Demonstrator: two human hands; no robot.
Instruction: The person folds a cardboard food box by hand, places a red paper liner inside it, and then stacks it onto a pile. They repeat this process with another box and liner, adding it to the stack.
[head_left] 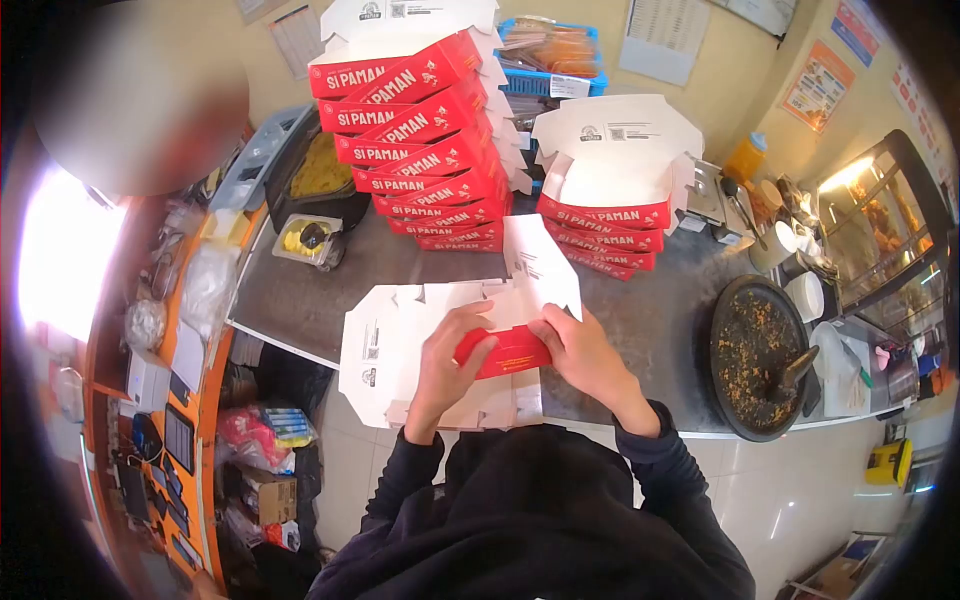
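Note:
Both my hands hold a flat red-and-white cardboard box blank (505, 345) over the grey counter (300, 295). My left hand (450, 365) grips its red side panel from the left, thumb on top. My right hand (585, 350) pinches the same panel from the right, below an upright white flap (540, 265). More unfolded white blanks (385, 355) lie stacked under the one I hold. Dark sleeves cover both my forearms.
A tall stack of folded red "SI PAMAN" boxes (425, 140) stands at the back, a shorter stack (610, 215) with an open lid to its right. A round black stone mortar with pestle (765, 355) sits at the right. Food trays (310, 235) sit at the left.

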